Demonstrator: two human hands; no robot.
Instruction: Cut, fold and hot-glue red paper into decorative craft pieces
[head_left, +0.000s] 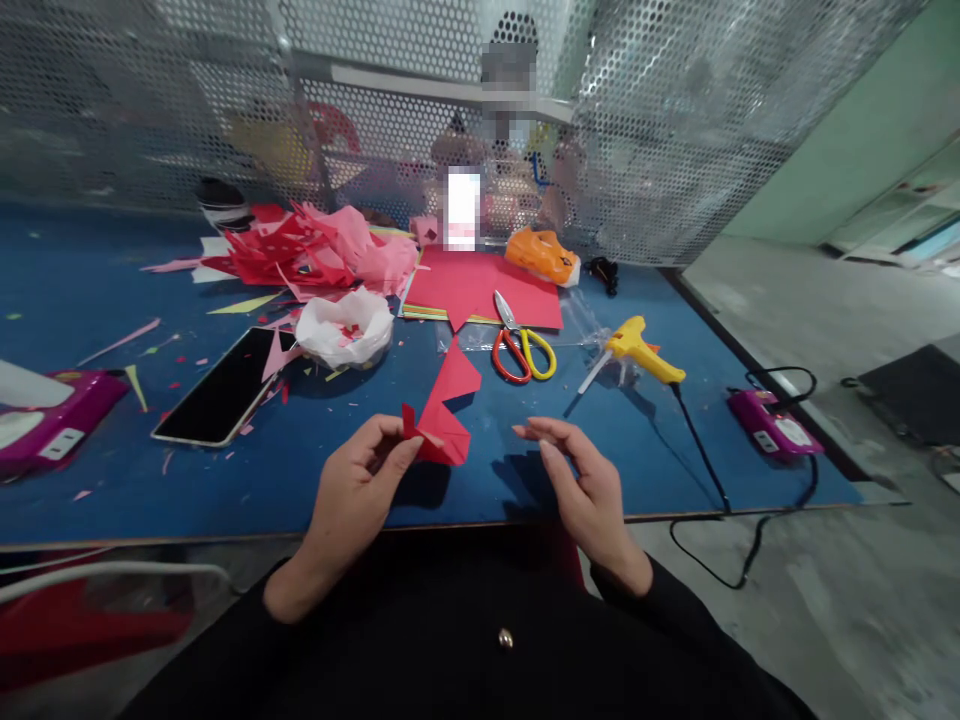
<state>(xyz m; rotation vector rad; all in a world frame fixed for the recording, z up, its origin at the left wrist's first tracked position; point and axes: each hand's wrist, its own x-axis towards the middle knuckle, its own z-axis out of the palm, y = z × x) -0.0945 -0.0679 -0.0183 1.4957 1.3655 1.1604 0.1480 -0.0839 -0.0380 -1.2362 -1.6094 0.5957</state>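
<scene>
**Holding the Folded Red Paper**

The left hand (360,490) pinches the folded red paper (448,410) at lower centre of the frame, above the blue table (645,450). The right hand (581,485) hovers beside it, fingers loosely spread, holding nothing. Judgement: keep the pinch at the crease; align edges before pressing.

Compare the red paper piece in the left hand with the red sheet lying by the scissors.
The folded red piece is small, creased and lifted off the table by the left hand; the red sheet is much larger and lies flat. The scissors overlap the sheet's edge; nothing rests on the piece. Both are the same red paper colour.
</scene>
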